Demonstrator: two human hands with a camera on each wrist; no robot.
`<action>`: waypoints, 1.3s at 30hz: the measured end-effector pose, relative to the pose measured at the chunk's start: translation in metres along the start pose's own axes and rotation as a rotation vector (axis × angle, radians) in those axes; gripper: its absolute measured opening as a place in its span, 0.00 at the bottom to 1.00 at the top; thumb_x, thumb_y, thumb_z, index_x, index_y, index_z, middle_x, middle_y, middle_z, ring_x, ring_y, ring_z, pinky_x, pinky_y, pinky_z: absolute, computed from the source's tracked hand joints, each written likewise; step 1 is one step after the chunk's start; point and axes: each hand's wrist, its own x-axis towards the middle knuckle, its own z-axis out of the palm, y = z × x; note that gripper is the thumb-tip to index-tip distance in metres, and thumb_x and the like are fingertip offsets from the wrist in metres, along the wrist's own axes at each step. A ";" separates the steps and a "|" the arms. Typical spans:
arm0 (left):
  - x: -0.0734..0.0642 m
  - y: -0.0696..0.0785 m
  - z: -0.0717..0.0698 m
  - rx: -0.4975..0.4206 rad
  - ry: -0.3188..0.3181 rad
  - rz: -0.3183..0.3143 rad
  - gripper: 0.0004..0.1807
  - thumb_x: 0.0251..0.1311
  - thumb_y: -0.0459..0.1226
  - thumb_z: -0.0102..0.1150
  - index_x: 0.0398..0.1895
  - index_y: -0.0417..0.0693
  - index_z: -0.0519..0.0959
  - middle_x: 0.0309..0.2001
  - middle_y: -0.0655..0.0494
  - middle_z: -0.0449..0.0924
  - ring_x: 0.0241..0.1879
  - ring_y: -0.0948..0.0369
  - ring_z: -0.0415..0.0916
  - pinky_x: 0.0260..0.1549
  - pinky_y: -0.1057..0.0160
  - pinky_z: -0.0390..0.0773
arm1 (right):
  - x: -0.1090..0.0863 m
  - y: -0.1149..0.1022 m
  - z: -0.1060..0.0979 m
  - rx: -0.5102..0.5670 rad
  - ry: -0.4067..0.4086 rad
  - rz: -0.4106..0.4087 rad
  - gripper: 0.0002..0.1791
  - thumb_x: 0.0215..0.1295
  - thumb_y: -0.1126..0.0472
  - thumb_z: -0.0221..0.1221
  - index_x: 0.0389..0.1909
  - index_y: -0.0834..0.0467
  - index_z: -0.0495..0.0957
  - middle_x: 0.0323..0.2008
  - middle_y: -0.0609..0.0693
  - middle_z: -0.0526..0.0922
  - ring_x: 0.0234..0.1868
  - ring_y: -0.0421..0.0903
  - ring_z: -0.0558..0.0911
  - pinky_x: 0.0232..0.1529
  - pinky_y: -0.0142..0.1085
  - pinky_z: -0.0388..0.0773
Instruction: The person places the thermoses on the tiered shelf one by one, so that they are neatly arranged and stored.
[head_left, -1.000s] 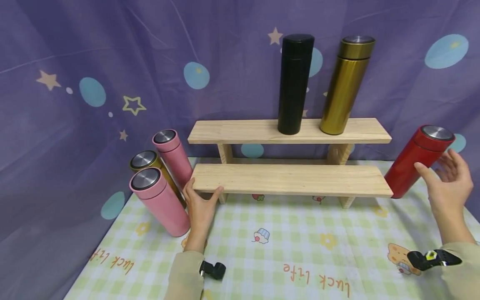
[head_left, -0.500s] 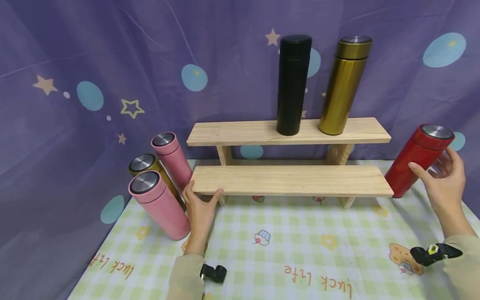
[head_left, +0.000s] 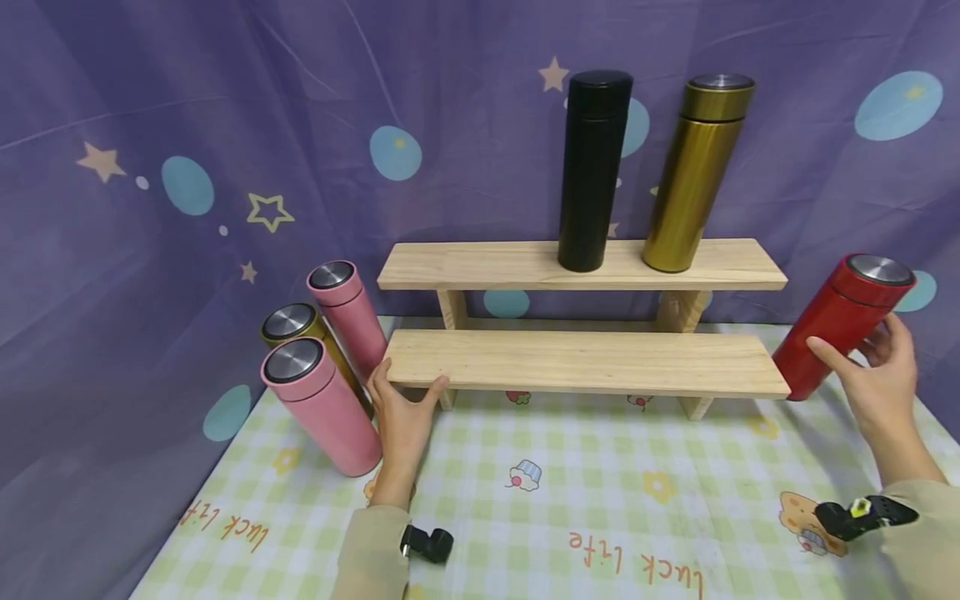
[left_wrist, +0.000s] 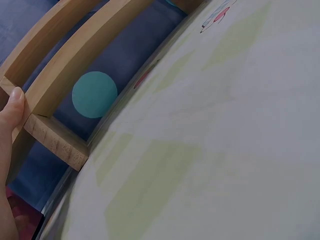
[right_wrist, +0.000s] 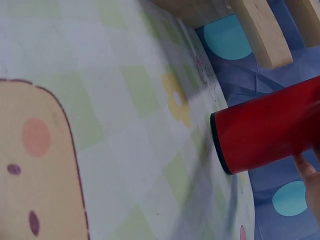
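Note:
At the wooden two-tier shelf (head_left: 585, 360), my left hand (head_left: 401, 417) holds the lower board's front left corner, with the thumb on its front edge. Beside that hand stand two pink thermoses (head_left: 333, 417) and a gold thermos (head_left: 288, 321), partly hidden behind the front pink one. Past the shelf's right end, my right hand (head_left: 881, 375) grips a red thermos (head_left: 836, 325), thumb on its near side and fingers behind it, partly hidden. In the right wrist view the red thermos's dark base (right_wrist: 220, 145) is at the tablecloth.
On the upper board stand a black thermos (head_left: 592, 175) and a second gold thermos (head_left: 693, 179), side by side right of the middle. A checked tablecloth (head_left: 570, 467) covers the table. Behind everything hangs a purple curtain (head_left: 465, 100) with stars and blue ovals.
My right hand has shifted left and closer around the red thermos, its thumb now farther across the front. The left hand, the shelf and the thermoses stay in place.

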 end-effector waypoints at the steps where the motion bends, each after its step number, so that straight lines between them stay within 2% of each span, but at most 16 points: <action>1: 0.000 0.000 0.000 0.000 0.001 -0.001 0.57 0.48 0.61 0.72 0.73 0.46 0.53 0.71 0.45 0.52 0.68 0.45 0.58 0.61 0.44 0.62 | -0.002 -0.004 0.001 -0.009 -0.001 0.007 0.48 0.58 0.64 0.70 0.74 0.38 0.56 0.67 0.44 0.68 0.61 0.36 0.68 0.56 0.24 0.67; 8: 0.000 0.000 0.001 0.009 0.003 -0.003 0.57 0.48 0.60 0.73 0.73 0.45 0.53 0.70 0.45 0.52 0.68 0.45 0.57 0.62 0.44 0.62 | -0.015 -0.029 0.006 -0.071 -0.010 0.029 0.49 0.59 0.62 0.69 0.75 0.39 0.52 0.70 0.47 0.65 0.60 0.35 0.69 0.63 0.29 0.63; 16: -0.001 0.001 -0.001 0.017 0.013 0.006 0.57 0.47 0.59 0.74 0.73 0.46 0.54 0.70 0.45 0.53 0.68 0.45 0.58 0.61 0.44 0.63 | -0.015 -0.034 0.006 -0.089 0.014 0.060 0.49 0.57 0.62 0.70 0.75 0.39 0.53 0.64 0.42 0.67 0.59 0.35 0.69 0.63 0.30 0.64; 24: -0.002 0.000 -0.001 -0.005 0.005 -0.021 0.57 0.47 0.60 0.73 0.74 0.47 0.53 0.71 0.46 0.52 0.69 0.46 0.57 0.62 0.44 0.62 | -0.016 -0.039 0.005 -0.088 0.009 0.084 0.49 0.57 0.63 0.70 0.74 0.37 0.54 0.65 0.40 0.67 0.59 0.34 0.69 0.65 0.32 0.63; 33: 0.000 0.003 0.000 -0.037 -0.019 -0.039 0.58 0.46 0.62 0.72 0.74 0.47 0.53 0.72 0.46 0.50 0.69 0.46 0.56 0.63 0.44 0.61 | -0.018 -0.045 0.001 -0.136 0.012 0.054 0.48 0.57 0.62 0.70 0.74 0.36 0.55 0.64 0.39 0.67 0.61 0.34 0.69 0.65 0.33 0.64; 39: 0.000 0.005 -0.002 -0.026 -0.001 -0.038 0.56 0.48 0.58 0.74 0.73 0.47 0.54 0.71 0.45 0.52 0.70 0.48 0.54 0.63 0.44 0.60 | -0.020 -0.051 0.000 -0.151 0.051 -0.012 0.47 0.56 0.60 0.71 0.73 0.36 0.58 0.62 0.39 0.70 0.56 0.32 0.70 0.60 0.29 0.67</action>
